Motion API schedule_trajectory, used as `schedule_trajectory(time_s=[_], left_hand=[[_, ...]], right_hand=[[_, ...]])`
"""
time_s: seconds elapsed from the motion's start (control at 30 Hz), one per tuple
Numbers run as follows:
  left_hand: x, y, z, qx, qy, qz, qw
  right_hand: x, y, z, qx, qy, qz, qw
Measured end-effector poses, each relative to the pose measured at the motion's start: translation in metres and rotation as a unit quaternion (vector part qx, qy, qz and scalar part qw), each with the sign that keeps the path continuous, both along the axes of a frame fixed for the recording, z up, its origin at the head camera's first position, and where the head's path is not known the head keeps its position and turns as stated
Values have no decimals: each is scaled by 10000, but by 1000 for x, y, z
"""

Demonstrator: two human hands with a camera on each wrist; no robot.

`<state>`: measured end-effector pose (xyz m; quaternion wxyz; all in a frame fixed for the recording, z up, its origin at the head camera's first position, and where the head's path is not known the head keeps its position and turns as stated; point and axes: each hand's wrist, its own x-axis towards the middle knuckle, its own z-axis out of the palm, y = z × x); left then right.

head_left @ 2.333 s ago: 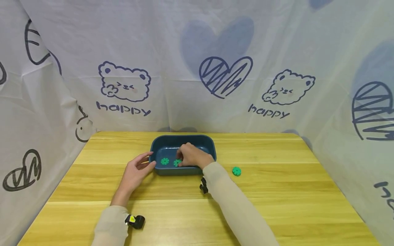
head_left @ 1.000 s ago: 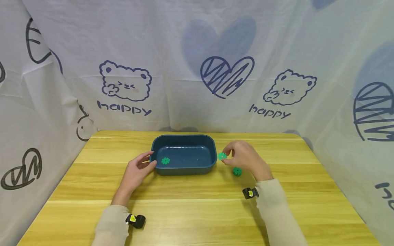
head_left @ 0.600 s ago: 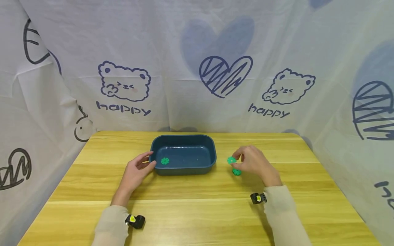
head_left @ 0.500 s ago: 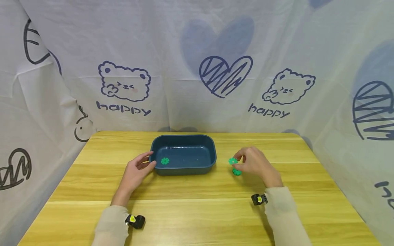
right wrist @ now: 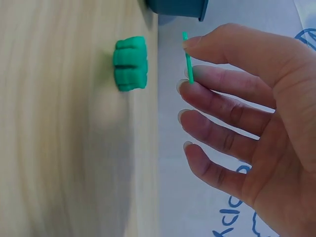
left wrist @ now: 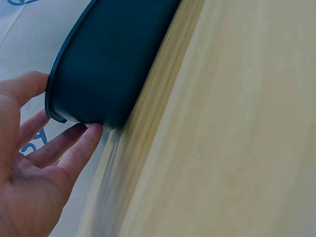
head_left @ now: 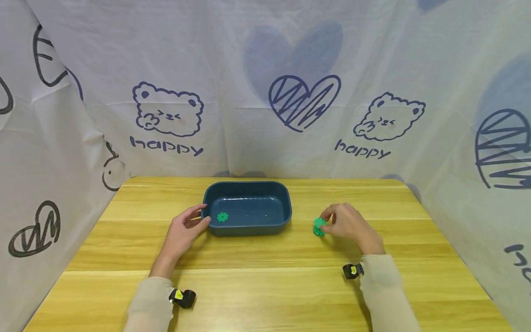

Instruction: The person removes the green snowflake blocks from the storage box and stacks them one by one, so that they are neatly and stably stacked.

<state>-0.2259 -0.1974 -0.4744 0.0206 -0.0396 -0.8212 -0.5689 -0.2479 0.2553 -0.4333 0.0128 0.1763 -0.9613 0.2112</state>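
Note:
Between thumb and fingertips my right hand (head_left: 346, 223) pinches a flat green notched disc (head_left: 320, 223), seen edge-on as a thin green strip in the right wrist view. Directly below it a thicker green ribbed piece (right wrist: 131, 64), like a stack of such discs, sits on the table; a gap separates the two in that view. My left hand (head_left: 184, 227) holds the left end of a dark blue rectangular bin (left wrist: 108, 59), one digit at the rim and other fingertips low on the wall. Another green notched disc (head_left: 222, 216) lies flat in the bin's near left corner.
The wood-grained table (head_left: 249, 281) runs back to a white cloth (head_left: 232, 69) printed with bears and hearts. More cloth hangs at both sides. The stack stands right of the bin, a short distance off.
My right hand has taken one green disc out of the bin and carried it right, then down over the stack. The left hand has stayed on the bin.

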Motion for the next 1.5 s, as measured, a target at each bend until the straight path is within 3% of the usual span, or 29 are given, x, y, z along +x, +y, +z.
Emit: schedule_trajectory(time_s=[0.4, 1.5], left_hand=[[0, 0, 1, -3, -30, -2, 10000], [-2, -1, -3, -2, -36, 2, 10000]], right_hand=[[-4, 6, -10, -156, -328, -22, 9993], [-4, 7, -19, -428, -517, 10, 9977]])
